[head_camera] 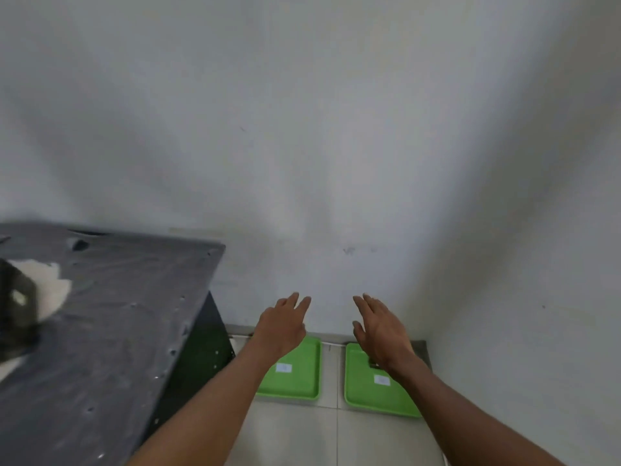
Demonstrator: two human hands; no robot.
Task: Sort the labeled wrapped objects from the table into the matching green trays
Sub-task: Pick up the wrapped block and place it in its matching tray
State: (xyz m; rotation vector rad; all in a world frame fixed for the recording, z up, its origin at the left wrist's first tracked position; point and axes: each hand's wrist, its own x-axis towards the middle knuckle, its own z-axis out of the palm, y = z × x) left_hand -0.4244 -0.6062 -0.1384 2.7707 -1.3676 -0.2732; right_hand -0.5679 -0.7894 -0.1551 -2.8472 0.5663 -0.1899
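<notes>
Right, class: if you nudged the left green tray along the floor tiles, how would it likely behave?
The left green tray looks like thin moulded plastic, so probably light. It lies flat on smooth tiles, so it would likely slide, not tip. Its raised rim suggests it stays fairly stiff when lifted.

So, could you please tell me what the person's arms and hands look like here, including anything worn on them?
Both forearms are bare as far as the frame shows: no sleeves, gloves, watch or rings visible on the left hand or the right hand. The picture is slightly blurred, so fine detail cannot be told.
</notes>
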